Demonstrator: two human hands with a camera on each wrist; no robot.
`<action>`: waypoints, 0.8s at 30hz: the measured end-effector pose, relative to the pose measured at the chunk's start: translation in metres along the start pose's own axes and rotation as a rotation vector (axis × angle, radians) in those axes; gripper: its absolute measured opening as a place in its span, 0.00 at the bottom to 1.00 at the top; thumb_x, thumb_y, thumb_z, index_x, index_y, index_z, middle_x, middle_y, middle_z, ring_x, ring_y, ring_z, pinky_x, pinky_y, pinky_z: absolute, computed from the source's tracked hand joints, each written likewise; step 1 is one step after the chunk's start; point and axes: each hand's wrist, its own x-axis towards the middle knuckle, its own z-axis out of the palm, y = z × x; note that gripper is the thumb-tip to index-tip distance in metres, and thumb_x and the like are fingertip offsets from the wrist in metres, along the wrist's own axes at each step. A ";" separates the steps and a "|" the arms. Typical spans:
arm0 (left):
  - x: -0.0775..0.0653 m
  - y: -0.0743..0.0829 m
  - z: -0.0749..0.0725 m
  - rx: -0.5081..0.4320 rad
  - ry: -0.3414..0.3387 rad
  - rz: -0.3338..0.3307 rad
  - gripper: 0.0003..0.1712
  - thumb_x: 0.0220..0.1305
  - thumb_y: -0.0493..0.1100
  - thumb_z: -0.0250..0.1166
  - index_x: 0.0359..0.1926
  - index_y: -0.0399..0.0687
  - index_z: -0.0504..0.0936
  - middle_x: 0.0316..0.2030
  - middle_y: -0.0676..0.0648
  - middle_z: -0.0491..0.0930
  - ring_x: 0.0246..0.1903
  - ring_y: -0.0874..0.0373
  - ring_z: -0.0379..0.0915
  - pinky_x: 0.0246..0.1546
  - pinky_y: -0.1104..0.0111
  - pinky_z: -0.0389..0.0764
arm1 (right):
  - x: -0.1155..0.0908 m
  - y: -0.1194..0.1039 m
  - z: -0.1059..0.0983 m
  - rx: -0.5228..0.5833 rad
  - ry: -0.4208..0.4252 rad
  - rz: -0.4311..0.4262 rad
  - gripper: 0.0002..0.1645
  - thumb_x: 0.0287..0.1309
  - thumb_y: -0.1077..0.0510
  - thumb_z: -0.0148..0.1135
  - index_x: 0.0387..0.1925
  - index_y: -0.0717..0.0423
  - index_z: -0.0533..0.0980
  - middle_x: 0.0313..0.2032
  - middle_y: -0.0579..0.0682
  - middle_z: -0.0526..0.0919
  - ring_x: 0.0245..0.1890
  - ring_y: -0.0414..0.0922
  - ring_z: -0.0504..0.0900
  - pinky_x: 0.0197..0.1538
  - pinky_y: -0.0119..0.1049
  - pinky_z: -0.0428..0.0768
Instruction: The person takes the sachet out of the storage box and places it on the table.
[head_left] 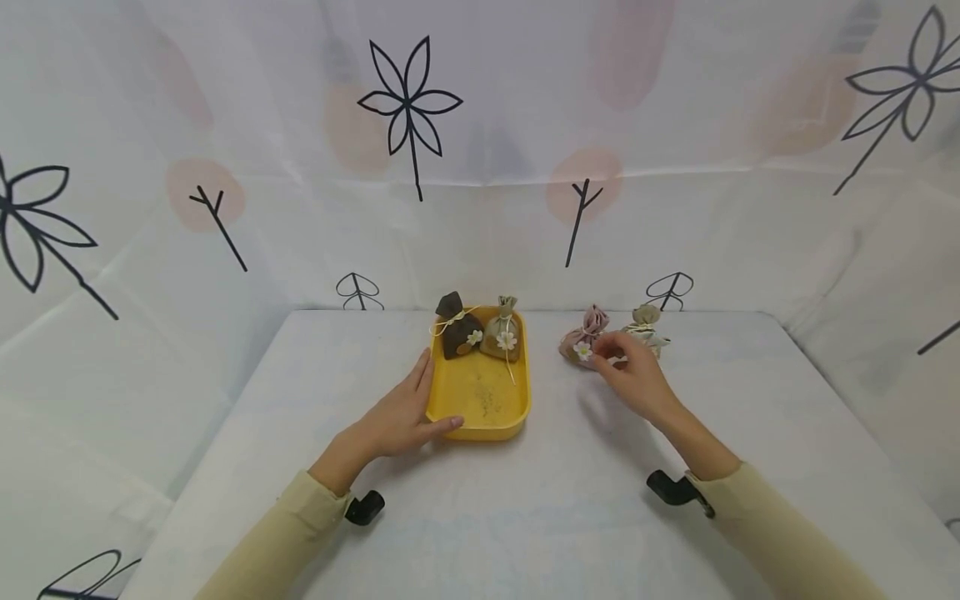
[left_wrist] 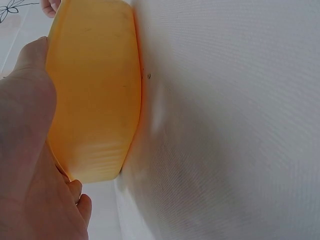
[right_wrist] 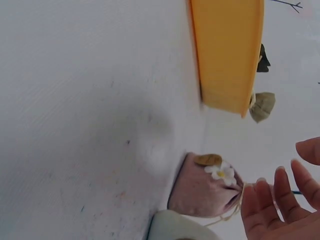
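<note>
One pink pouch (head_left: 574,338) just beside the loosely bent, empty fingers (right_wrist: 286,197) of the right hand (head_left: 636,373), thumb apart.

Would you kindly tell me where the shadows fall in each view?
Head view: faint, soft-edged shadows below the left hand and right hand; left wrist view: a broad grey shadow beside the tray; right wrist view: a dim, diffuse shadow across the table.
</note>
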 end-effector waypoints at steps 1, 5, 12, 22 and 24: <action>0.000 0.000 0.000 0.001 -0.001 -0.002 0.70 0.63 0.82 0.51 0.81 0.37 0.31 0.81 0.42 0.27 0.80 0.46 0.39 0.77 0.56 0.52 | 0.001 -0.001 0.002 0.004 0.004 -0.012 0.12 0.69 0.66 0.61 0.50 0.67 0.76 0.45 0.60 0.81 0.48 0.54 0.79 0.44 0.31 0.76; 0.000 0.000 0.001 -0.008 -0.003 -0.003 0.69 0.65 0.79 0.54 0.81 0.38 0.30 0.81 0.42 0.27 0.80 0.46 0.38 0.77 0.56 0.51 | 0.004 -0.004 0.008 0.027 0.009 -0.046 0.11 0.68 0.67 0.62 0.49 0.68 0.77 0.44 0.61 0.81 0.46 0.54 0.79 0.42 0.28 0.76; 0.001 0.000 0.000 -0.004 -0.004 -0.004 0.69 0.65 0.79 0.53 0.81 0.38 0.30 0.81 0.41 0.27 0.80 0.47 0.38 0.77 0.57 0.51 | 0.015 -0.012 0.018 0.011 -0.019 -0.014 0.12 0.70 0.62 0.63 0.50 0.64 0.79 0.45 0.56 0.83 0.46 0.51 0.80 0.46 0.30 0.78; 0.001 0.001 -0.002 0.005 -0.006 -0.001 0.70 0.64 0.80 0.53 0.81 0.37 0.30 0.81 0.41 0.27 0.80 0.47 0.38 0.77 0.57 0.51 | 0.025 -0.021 0.030 0.053 -0.067 -0.020 0.12 0.71 0.61 0.62 0.51 0.64 0.77 0.45 0.57 0.82 0.46 0.51 0.79 0.51 0.43 0.82; 0.001 0.001 -0.002 0.006 -0.006 -0.002 0.69 0.64 0.80 0.53 0.81 0.37 0.31 0.81 0.40 0.28 0.80 0.47 0.38 0.77 0.57 0.51 | 0.028 -0.022 0.033 0.063 -0.074 -0.026 0.12 0.70 0.61 0.62 0.51 0.64 0.77 0.45 0.58 0.82 0.46 0.52 0.79 0.52 0.47 0.82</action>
